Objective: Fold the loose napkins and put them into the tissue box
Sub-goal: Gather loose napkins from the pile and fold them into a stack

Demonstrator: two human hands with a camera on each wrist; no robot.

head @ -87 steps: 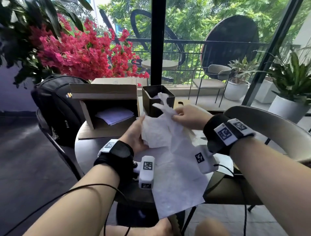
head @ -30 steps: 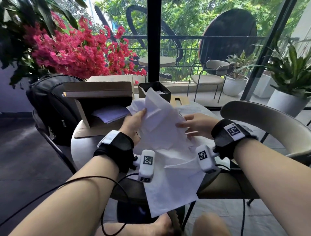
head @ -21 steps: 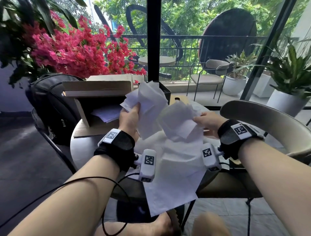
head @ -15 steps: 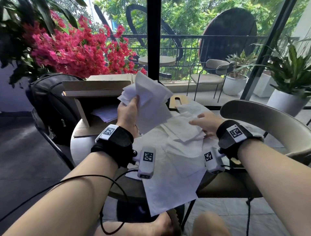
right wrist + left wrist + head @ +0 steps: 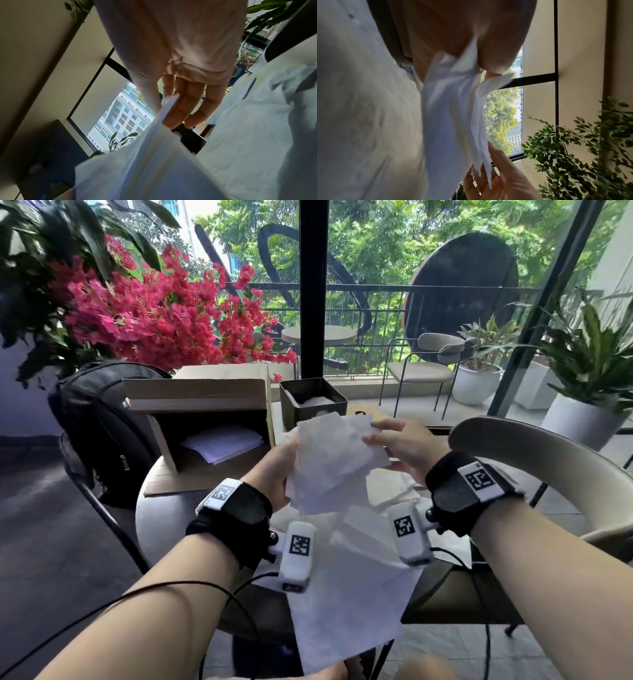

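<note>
A bundle of white napkins (image 5: 334, 460) is held up above the round table (image 5: 164, 515). My left hand (image 5: 277, 470) grips its left edge, thumb and fingers pinching the sheets (image 5: 453, 108). My right hand (image 5: 397, 440) holds the bundle's right edge, fingers nearly straight along the paper (image 5: 161, 155). More loose white napkins (image 5: 356, 587) lie spread on the table below and hang over its near edge. The dark square tissue box (image 5: 312, 402) stands open behind the bundle with white napkins inside.
An open cardboard box (image 5: 202, 419) with white paper in it lies on its side at the left of the table. A black backpack (image 5: 99, 422) sits on a chair to the left. A beige chair back (image 5: 548, 460) curves close on the right.
My left hand has lowered the napkin bundle from in front of the cardboard box towards the middle. My right hand has left the napkins on the table and taken the bundle's right edge.
</note>
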